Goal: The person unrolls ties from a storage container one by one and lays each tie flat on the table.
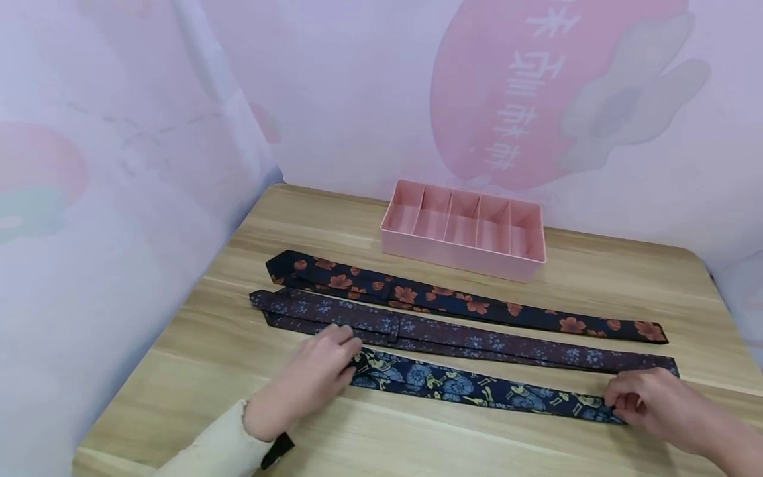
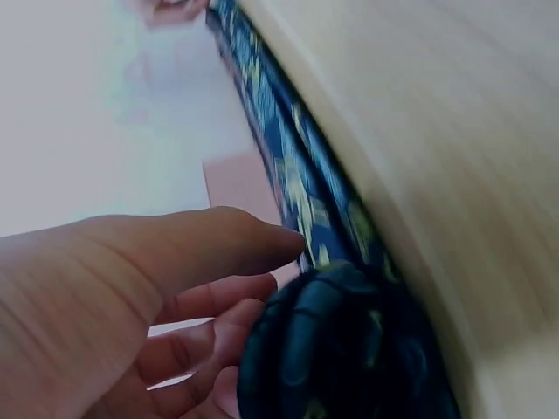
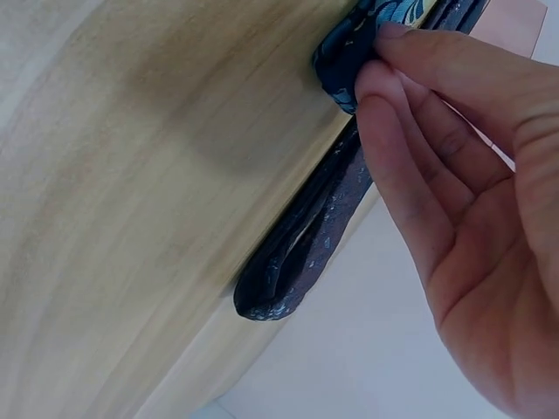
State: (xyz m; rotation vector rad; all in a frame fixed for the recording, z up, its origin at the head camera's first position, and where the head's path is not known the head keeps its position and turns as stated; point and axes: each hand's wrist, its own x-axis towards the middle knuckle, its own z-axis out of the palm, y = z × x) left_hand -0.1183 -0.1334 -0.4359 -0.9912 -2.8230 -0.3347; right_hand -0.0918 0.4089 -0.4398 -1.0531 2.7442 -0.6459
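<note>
Three patterned neckties lie side by side, roughly parallel. The nearest necktie is dark navy with blue and yellow figures. My right hand pinches its right end between thumb and fingers, as the right wrist view also shows on the tie end. At the left end, my left hand holds the same tie, with its thumb against the cloth and the fingers partly hidden behind a bulging, looped part. Just behind lies a dark purple tie with small blue flowers, and farther back a navy tie with orange flowers.
A pink box with several compartments stands at the back of the wooden table. Printed pale cloth walls enclose the table's back and sides. A black strap end hangs by my left sleeve.
</note>
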